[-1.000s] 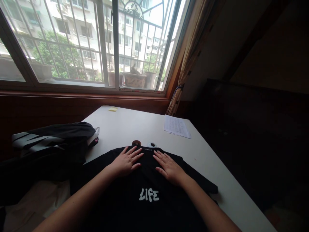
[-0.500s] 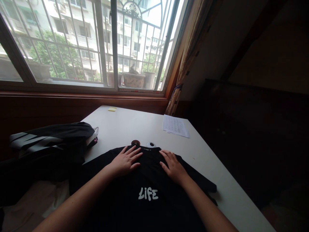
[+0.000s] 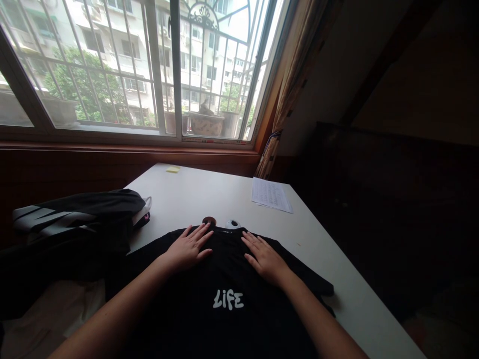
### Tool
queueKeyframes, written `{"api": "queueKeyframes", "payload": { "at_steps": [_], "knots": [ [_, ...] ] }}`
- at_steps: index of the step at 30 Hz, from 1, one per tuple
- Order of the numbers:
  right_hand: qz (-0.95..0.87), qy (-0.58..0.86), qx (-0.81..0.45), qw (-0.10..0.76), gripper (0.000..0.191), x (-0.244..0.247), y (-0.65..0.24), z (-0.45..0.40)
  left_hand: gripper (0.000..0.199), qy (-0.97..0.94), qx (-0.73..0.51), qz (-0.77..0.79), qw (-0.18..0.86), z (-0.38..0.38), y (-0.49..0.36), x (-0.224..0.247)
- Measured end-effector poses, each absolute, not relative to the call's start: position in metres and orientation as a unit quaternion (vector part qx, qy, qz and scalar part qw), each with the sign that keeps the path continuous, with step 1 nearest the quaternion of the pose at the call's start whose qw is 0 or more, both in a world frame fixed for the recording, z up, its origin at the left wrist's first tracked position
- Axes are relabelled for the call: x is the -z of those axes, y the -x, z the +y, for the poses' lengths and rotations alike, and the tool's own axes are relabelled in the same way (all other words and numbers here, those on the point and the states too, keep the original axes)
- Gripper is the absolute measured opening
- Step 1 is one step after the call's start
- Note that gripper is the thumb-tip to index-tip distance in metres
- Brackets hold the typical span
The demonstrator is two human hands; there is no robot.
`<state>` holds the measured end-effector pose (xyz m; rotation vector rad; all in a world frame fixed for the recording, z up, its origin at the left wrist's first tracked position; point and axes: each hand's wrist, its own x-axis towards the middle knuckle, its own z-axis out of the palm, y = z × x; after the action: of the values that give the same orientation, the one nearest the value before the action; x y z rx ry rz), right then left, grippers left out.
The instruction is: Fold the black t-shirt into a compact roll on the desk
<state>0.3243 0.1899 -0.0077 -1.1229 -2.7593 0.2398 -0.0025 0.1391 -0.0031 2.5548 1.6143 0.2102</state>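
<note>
A black shirt (image 3: 224, 269) with white "LIFE" lettering lies spread on the white table (image 3: 213, 192), its collar towards the window. My left hand (image 3: 190, 248) rests flat on the shirt just left of the collar, fingers spread. On the other side of the collar, my right hand (image 3: 263, 253) lies on the cloth with its fingers stretched out. Neither hand holds anything. Just beyond the collar are a brown round object (image 3: 209, 220) and a white round one with a dark centre (image 3: 233, 224), both partly hidden.
Dark clothes (image 3: 90, 204) are heaped at the left, with a pale cloth (image 3: 56, 314) below them. Printed papers (image 3: 271, 195) lie at the table's back right and a yellow note (image 3: 172, 169) at the back left. A barred window and tied curtain (image 3: 270, 154) stand behind.
Both hands have shifted slightly left on the shirt, and the right fingers now reach closer to the collar. The whole view has moved very slightly.
</note>
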Motion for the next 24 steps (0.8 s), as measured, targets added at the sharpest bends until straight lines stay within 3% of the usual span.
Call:
{"api": "queueKeyframes", "payload": {
  "at_steps": [9,24],
  "knots": [
    [-0.905,0.419,-0.067,0.036,0.068,0.0096,-0.3249,0.1945,0.069,-0.842,-0.069,0.533,0.053,0.1417,0.0069,0.0075],
    [-0.919,0.384,-0.072,0.059,0.054,0.0026,-0.3238,0.1902,0.068,-0.841,-0.089,0.533,0.042,0.1437,0.0083,0.0131]
  ]
}}
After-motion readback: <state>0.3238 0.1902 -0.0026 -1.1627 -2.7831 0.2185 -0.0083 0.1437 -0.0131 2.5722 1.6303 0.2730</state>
